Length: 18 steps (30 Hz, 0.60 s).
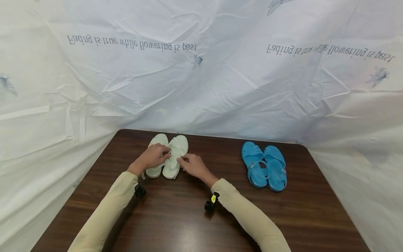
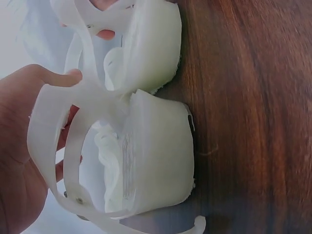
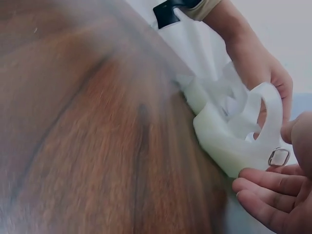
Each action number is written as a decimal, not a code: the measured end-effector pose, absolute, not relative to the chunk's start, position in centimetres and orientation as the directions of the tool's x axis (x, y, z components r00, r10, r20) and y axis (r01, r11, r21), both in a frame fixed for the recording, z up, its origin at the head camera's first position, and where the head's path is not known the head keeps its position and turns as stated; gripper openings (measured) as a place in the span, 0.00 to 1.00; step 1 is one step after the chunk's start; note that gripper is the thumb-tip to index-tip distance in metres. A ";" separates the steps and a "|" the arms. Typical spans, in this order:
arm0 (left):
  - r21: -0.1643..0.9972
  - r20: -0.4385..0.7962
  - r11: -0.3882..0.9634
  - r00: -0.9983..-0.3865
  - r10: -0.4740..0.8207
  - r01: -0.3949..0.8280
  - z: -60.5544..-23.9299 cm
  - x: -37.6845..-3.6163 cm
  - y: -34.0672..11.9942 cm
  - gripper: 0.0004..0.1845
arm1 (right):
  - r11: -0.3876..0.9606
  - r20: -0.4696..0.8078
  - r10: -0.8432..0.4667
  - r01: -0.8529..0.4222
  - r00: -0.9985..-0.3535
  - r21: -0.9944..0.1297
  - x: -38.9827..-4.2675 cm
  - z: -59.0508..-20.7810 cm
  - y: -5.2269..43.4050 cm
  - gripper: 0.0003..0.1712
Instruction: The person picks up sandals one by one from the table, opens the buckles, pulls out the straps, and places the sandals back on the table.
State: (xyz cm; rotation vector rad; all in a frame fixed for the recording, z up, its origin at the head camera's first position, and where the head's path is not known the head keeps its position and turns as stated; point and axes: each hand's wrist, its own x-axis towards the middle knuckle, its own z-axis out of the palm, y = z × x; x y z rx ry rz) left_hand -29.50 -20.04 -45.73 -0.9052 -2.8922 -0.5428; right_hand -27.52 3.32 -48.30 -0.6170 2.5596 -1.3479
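Observation:
Two white sandals stand side by side at the back left of the table, the left one [image 1: 153, 172] partly under my left hand [image 1: 153, 155]. That hand reaches across it, with thumb and forefinger pinching the strap of the right white sandal [image 1: 178, 142]. From the other side, my right hand [image 1: 194, 166] holds that sandal's strap near its metal buckle [image 3: 279, 157], thumb above and fingers below. In the left wrist view, the left sandal's heel [image 2: 158, 151] rests on the wood and its loose strap end [image 2: 199, 224] hangs out to the side.
A pair of blue sandals, the left one [image 1: 258, 176] and the right one [image 1: 277, 175], lies at the right of the brown wooden table [image 1: 176, 217]. Behind the table's far edge hangs a white printed sheet [image 1: 220, 91].

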 end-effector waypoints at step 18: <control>0.385 0.226 0.732 -0.826 0.516 0.562 -45.7 -28.8 -19.8 0.15 | 0.423 -0.015 -0.341 -0.139 -0.940 -0.895 -27.2 -47.5 3.6 0.17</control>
